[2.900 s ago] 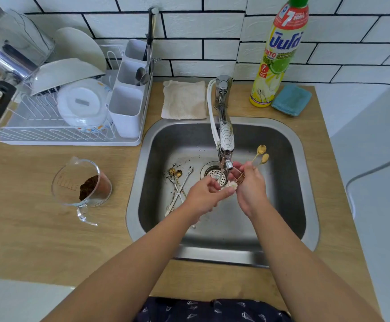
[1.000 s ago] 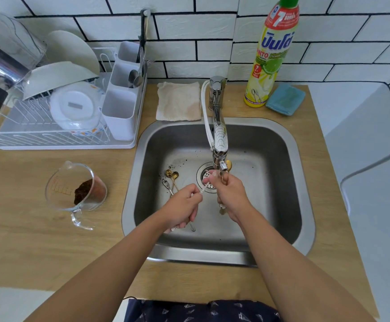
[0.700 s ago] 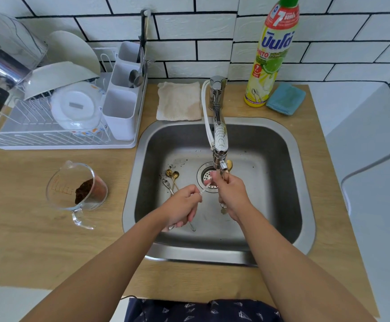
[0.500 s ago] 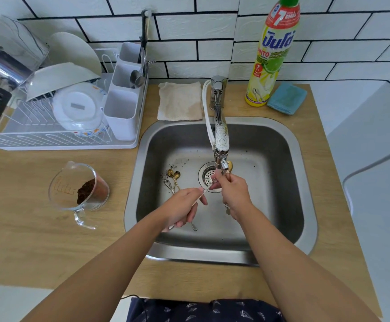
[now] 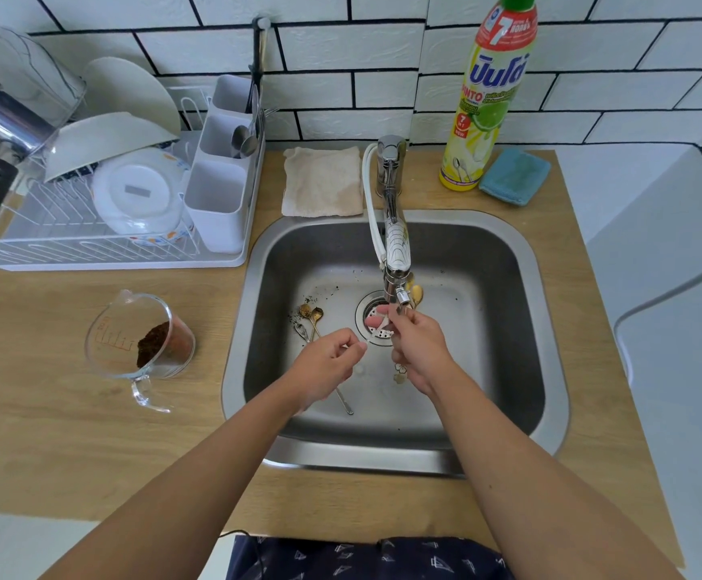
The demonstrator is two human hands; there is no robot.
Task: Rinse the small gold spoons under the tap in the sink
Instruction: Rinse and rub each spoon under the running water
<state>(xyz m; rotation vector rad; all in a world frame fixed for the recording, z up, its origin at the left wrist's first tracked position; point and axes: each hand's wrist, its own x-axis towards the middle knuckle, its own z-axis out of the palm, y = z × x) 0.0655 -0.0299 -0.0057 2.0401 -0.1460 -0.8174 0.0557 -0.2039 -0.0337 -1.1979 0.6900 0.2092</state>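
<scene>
My right hand [image 5: 418, 349] grips gold spoons [image 5: 416, 293] upright beside the tap nozzle [image 5: 401, 295]. Their bowls stick up behind the nozzle, and their flower-shaped ends show below my palm. A thin pale streak [image 5: 380, 326] runs from my right fingers to my left hand [image 5: 328, 362]. The left thumb and forefinger pinch its end, and I cannot tell whether it is a handle or water. More small gold spoons [image 5: 311, 318] lie on the floor of the steel sink [image 5: 508, 261], left of the drain [image 5: 368, 305], among dark specks.
A silver spoon handle [image 5: 345, 403] lies under my left wrist. A glass jug with brown grounds [image 5: 144, 347] stands left of the sink. Behind are a dish rack [image 5: 89, 228], a beige cloth [image 5: 322, 182], a detergent bottle [image 5: 487, 98] and a blue cloth [image 5: 514, 175].
My right hand has swung the spoons from the right of the tap to just behind the nozzle. My left hand has let go of them and drawn slightly back to the left.
</scene>
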